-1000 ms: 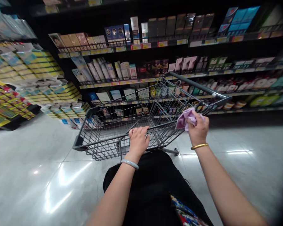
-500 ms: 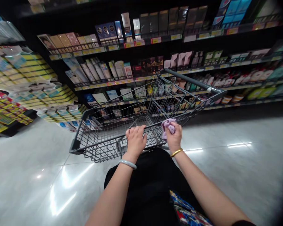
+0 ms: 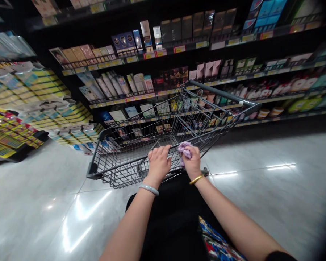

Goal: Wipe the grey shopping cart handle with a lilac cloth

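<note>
A grey wire shopping cart [image 3: 119,170] stands side-on in front of me, its handle [image 3: 220,92] up to the right. My left hand [image 3: 159,162] rests on the near side's top rail, fingers curled over it and thumb on my side. Just right of it, my right hand [image 3: 192,159] grips a crumpled light-purple cloth [image 3: 185,149] against the same rail. Some of the cloth is hidden inside the fist. Within the basket, the wire floor and part of the far side show.
Behind the cart run dark store shelves [image 3: 168,52] with boxes, tubes and bottles. Stacked yellow-striped packs [image 3: 46,87] stand at the left, beside a low display of colourful packages [image 3: 11,134]. Shiny grey floor [image 3: 247,195] lies around the cart.
My right hand has slid left along the rail with the cloth, closer to my left hand. My left hand keeps its hold on the rail. The view has shifted slightly.
</note>
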`<state>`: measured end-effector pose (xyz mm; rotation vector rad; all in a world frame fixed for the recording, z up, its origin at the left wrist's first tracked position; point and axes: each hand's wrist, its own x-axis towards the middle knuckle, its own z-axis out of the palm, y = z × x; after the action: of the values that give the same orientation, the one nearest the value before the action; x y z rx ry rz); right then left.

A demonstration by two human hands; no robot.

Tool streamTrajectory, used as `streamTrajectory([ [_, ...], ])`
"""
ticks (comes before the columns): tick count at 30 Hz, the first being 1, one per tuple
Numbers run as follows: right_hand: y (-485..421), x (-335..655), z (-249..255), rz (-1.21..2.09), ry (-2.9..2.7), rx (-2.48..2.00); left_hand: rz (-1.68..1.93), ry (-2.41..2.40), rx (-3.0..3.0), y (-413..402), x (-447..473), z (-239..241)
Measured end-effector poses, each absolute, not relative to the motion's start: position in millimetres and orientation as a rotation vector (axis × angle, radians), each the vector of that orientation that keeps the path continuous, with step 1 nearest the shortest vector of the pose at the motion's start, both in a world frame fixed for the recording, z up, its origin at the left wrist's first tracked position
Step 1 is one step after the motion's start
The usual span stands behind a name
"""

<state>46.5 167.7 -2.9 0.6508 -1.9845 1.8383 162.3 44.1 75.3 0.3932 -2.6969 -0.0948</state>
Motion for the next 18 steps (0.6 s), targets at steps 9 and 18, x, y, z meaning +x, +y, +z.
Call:
streamTrajectory([
  [9, 158.8, 62.9, -0.5, 1.812, -1.961, 0.735, -0.016, -2.629, 0.395, 9.4, 203.7, 66.3],
  [18, 122.1, 103.8, 16.6, 1.616, -1.94, 1.264, 0.01, -2.572, 0.486, -31.4, 260.2, 60.0],
])
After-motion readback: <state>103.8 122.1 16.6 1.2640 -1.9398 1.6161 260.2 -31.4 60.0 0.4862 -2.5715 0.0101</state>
